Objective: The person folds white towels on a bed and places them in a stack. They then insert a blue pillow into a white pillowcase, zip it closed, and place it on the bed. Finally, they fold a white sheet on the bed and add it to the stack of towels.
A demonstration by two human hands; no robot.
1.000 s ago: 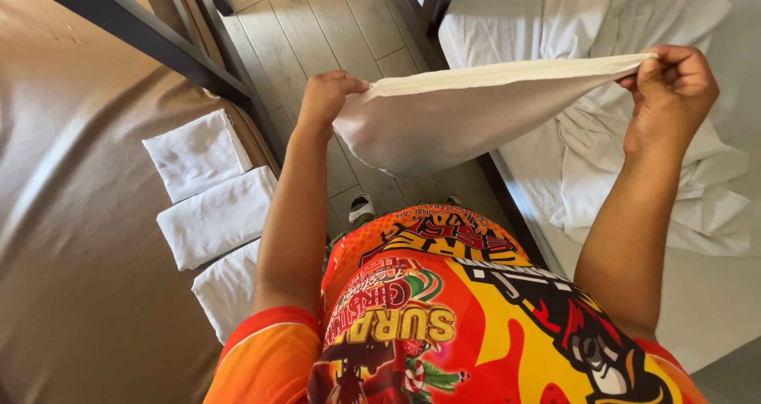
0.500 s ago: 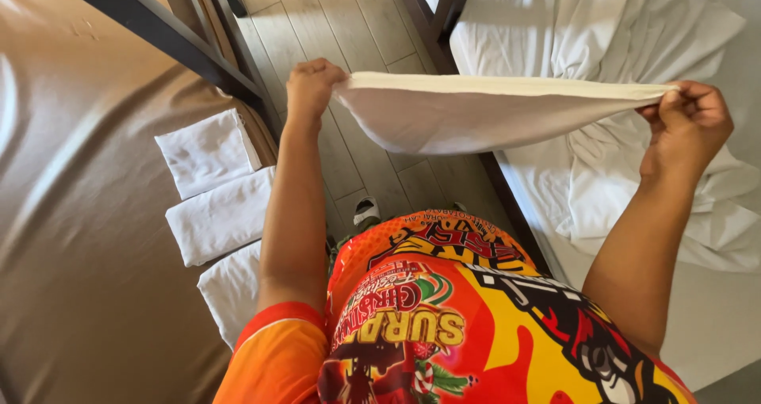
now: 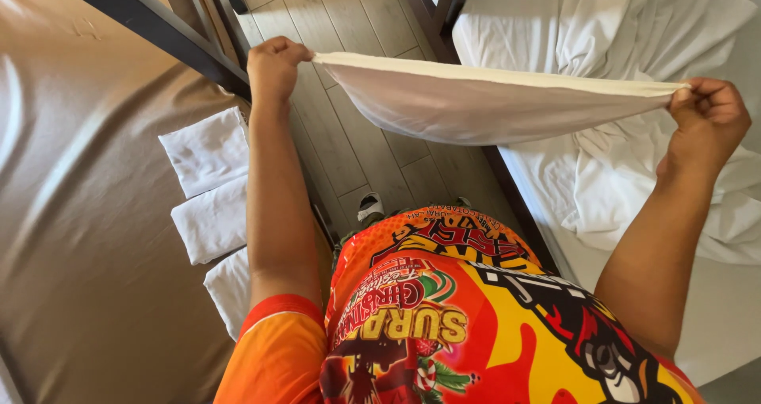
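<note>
I hold a white cloth point(image 3: 483, 103) stretched out in the air between both hands, over the gap between two beds. My left hand point(image 3: 273, 67) pinches its left corner above the wooden floor. My right hand point(image 3: 709, 118) grips the right corner above the rumpled white bedding point(image 3: 634, 23). The cloth sags a little in the middle and hangs as a flat, doubled strip.
A brown-sheeted bed point(image 3: 87, 214) lies on the left, with three folded white cloths point(image 3: 210, 186) stacked in a row along its near edge. A dark bed frame rail point(image 3: 151, 23) runs across the top left. Pale plank floor point(image 3: 349, 142) shows between the beds.
My hands have moved further apart, pulling the cloth taut and flatter. My right hand has dropped lower and to the right.
</note>
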